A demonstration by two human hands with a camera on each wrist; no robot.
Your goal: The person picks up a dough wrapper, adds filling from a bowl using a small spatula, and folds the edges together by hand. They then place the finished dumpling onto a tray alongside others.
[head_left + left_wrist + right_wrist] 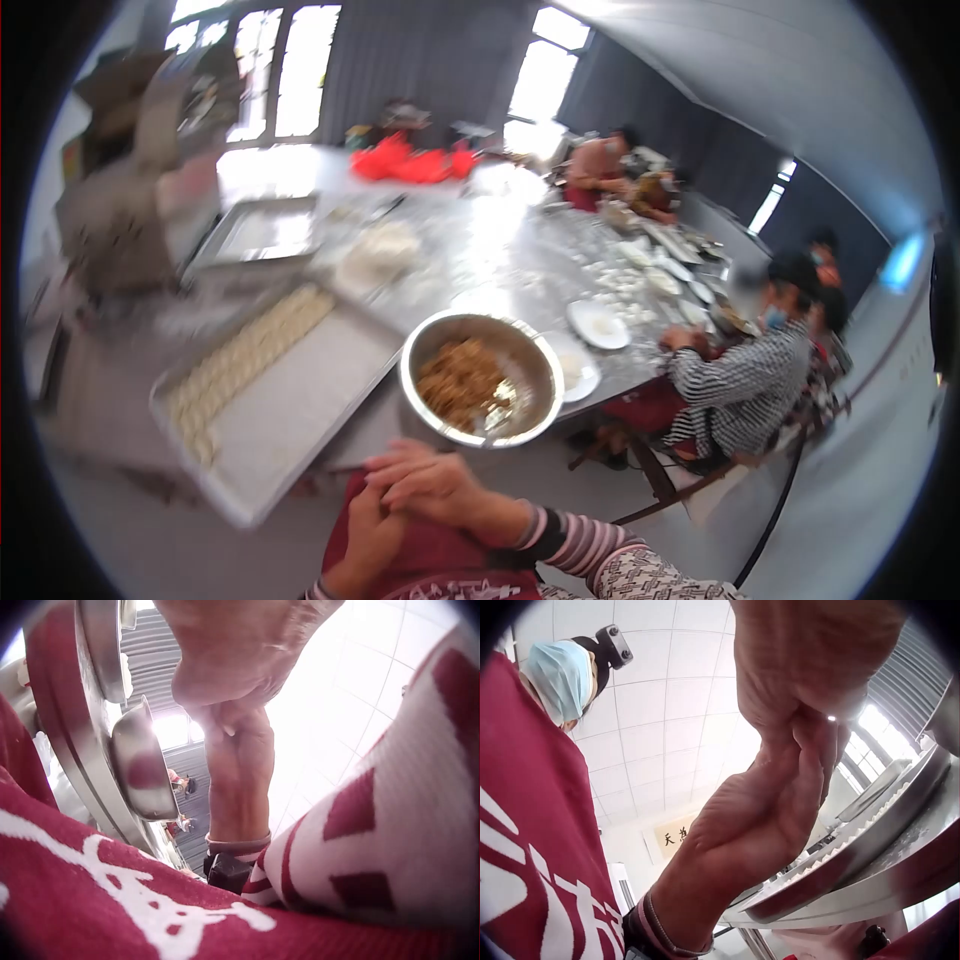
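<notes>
My two hands meet in front of my dark red apron point(440, 565). The right hand point(435, 487) lies over the left hand point(368, 535), its fingers loosely extended across the left fingers. Nothing shows between them, though the palms are hidden. Both wrist views show the hands touching, the left hand point(761, 810) below the right hand point(810, 660). Just beyond them stands a steel bowl point(530, 358) with brown shredded filling point(460, 385). To its left, a metal tray point(290, 420) carries rows of pale dumplings point(250, 350) along one side.
A floury steel table point(470, 260) extends away, with a dough lump point(385, 248) and a second tray point(270, 235). White plates point(598, 325) sit right of the bowl. A person in a checked top point(745, 385) sits at the right side; others work farther back. Cardboard boxes point(125, 215) stand left.
</notes>
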